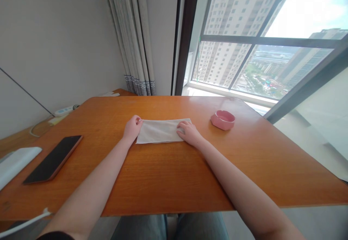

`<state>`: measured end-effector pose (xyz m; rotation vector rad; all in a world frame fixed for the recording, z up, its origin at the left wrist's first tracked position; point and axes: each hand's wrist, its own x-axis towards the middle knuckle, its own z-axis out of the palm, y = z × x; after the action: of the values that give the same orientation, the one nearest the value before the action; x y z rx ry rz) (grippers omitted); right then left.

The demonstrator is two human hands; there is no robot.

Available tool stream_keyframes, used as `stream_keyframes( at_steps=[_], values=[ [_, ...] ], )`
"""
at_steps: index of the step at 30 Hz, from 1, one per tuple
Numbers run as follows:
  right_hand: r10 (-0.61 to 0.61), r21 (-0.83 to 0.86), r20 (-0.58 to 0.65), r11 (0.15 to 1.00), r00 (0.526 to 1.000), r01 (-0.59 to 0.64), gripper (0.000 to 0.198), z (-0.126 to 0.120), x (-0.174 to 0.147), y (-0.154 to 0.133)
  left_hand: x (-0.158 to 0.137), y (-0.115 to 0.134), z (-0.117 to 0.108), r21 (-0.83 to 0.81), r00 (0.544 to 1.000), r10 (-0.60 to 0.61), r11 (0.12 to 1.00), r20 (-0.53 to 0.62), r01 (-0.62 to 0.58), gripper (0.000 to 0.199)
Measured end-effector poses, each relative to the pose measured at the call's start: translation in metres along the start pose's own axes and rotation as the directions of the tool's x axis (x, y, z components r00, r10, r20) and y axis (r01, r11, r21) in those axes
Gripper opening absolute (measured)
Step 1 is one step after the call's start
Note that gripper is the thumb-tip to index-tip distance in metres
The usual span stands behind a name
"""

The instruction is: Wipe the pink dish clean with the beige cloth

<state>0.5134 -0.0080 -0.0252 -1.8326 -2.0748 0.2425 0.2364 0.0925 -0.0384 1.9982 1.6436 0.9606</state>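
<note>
A white folded cloth (159, 131) lies as a long flat strip on the wooden table, running left to right in front of me. My left hand (132, 128) pinches its upper left corner, thumb and fingers closed on the edge. Over the cloth's right end rests my right hand (188, 133), its fingers slightly bent and apart, touching the top of the fabric. That hand covers part of the cloth's right edge.
A pink ashtray-like bowl (223, 120) stands right of the cloth. On the left lie a dark phone or tablet (53, 159) and a white object (16, 164). A white cable (25, 226) is at the table's near left edge. Behind the wooden table (165, 182) are a curtain and window.
</note>
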Motion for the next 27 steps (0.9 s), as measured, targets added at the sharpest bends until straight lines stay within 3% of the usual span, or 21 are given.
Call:
stream_keyframes(
  at_steps=[4, 6, 8, 11, 14, 17, 19, 20, 22, 24, 25, 27],
  values=[
    [-0.009, 0.011, -0.005, 1.0, 1.0, 0.009, 0.024, 0.002, 0.0, 0.001, 0.0, 0.0, -0.004, 0.176, 1.0, 0.029, 0.984, -0.006, -0.027, 0.018],
    [-0.007, 0.017, -0.019, 1.0, 1.0, 0.007, 0.024, 0.005, 0.0, 0.001, -0.005, 0.01, -0.007, 0.266, 0.989, 0.14, 0.956, -0.05, -0.121, 0.026],
    [-0.001, 0.018, -0.038, 1.0, 0.999, 0.001, 0.024, 0.007, 0.0, 0.0, -0.012, 0.027, -0.009, 0.359, 0.948, 0.307, 0.896, -0.078, -0.261, 0.033],
    [0.003, 0.007, -0.046, 1.0, 0.999, -0.003, 0.022, 0.01, 0.001, -0.001, -0.022, 0.048, -0.007, 0.431, 0.892, 0.451, 0.81, -0.027, -0.397, 0.034],
    [0.004, -0.003, -0.031, 1.0, 1.0, -0.004, 0.021, 0.01, 0.001, -0.001, -0.021, 0.044, -0.004, 0.446, 0.923, 0.384, 0.823, 0.017, -0.351, 0.032],
    [0.005, 0.0, -0.021, 1.0, 1.0, -0.005, 0.021, 0.01, 0.001, 0.001, -0.009, 0.017, -0.005, 0.498, 0.985, 0.168, 0.851, 0.046, -0.168, 0.03],
    [0.005, 0.007, -0.022, 1.0, 1.0, -0.005, 0.021, 0.01, 0.002, 0.002, -0.002, 0.003, -0.008, 0.527, 0.998, 0.052, 0.848, 0.031, -0.06, 0.031],
    [0.006, 0.01, -0.024, 1.0, 1.0, -0.006, 0.022, 0.01, 0.002, 0.002, -0.001, 0.0, -0.009, 0.527, 0.999, 0.043, 0.849, 0.004, -0.039, 0.032],
    [0.011, 0.008, -0.026, 1.0, 1.0, -0.011, 0.022, 0.011, 0.002, 0.002, -0.003, 0.006, -0.009, 0.492, 0.99, 0.137, 0.865, -0.046, -0.097, 0.035],
    [0.013, -0.002, -0.024, 1.0, 1.0, -0.013, 0.022, 0.01, 0.002, 0.001, -0.012, 0.022, -0.005, 0.402, 0.955, 0.294, 0.872, 0.029, -0.281, 0.04],
    [0.013, -0.007, -0.022, 1.0, 1.0, -0.013, 0.022, 0.01, 0.002, 0.0, -0.017, 0.031, -0.002, 0.326, 0.918, 0.371, 0.859, 0.137, -0.395, 0.042],
    [0.014, -0.021, -0.02, 1.0, 1.0, -0.014, 0.022, 0.008, 0.001, -0.001, -0.028, 0.044, 0.007, 0.154, 0.787, 0.469, 0.812, 0.402, -0.563, 0.048]
  ],
)
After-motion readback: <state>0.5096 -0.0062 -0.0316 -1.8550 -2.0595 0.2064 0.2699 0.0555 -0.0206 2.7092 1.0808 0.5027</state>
